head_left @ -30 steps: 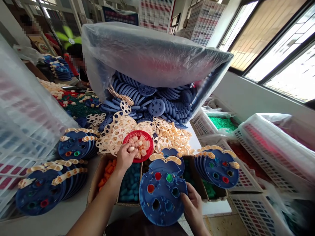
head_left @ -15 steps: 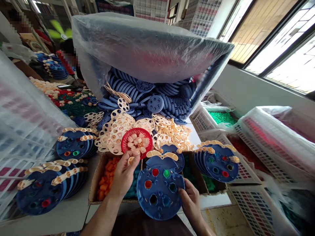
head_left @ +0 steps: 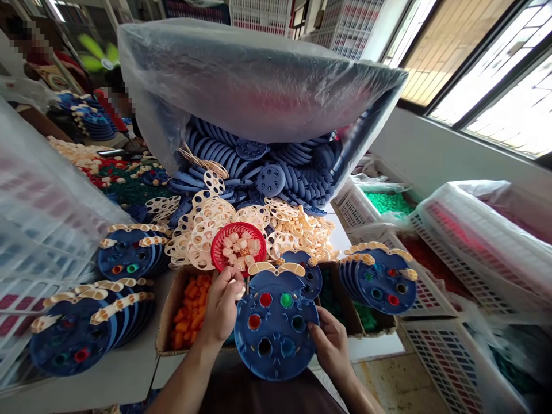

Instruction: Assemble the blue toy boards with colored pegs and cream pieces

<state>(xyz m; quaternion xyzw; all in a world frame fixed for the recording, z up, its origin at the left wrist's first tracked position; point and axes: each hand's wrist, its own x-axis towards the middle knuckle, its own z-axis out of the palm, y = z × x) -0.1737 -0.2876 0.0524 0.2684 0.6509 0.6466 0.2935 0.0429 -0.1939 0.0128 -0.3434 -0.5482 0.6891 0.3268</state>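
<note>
My right hand [head_left: 333, 345] grips the right edge of a round blue plastic disc [head_left: 276, 330], thumb on its face. Red, green, orange and darker pieces sit in the disc's holes, and a cream wing-shaped strip [head_left: 276, 268] tops it. Close to the disc's upper left edge, my left hand [head_left: 222, 305] pinches a small cream plastic piece [head_left: 236, 286], partly hidden by the fingers. Just beyond that hand stands a red basket [head_left: 215, 244] of small pale blocks.
Cardboard boxes hold orange pieces [head_left: 192, 307] and green pieces [head_left: 366, 319]. Stacked blue discs stand left [head_left: 71, 336] and right [head_left: 382, 282]. Behind lie cream perforated plates [head_left: 207, 224] and a plastic-lined crate of blue discs [head_left: 271, 180]. White crates [head_left: 448, 351] line the right.
My left hand has turned and moved slightly right, bringing the small cream piece close to the disc's upper left edge. The disc sits slightly left and higher in view.
</note>
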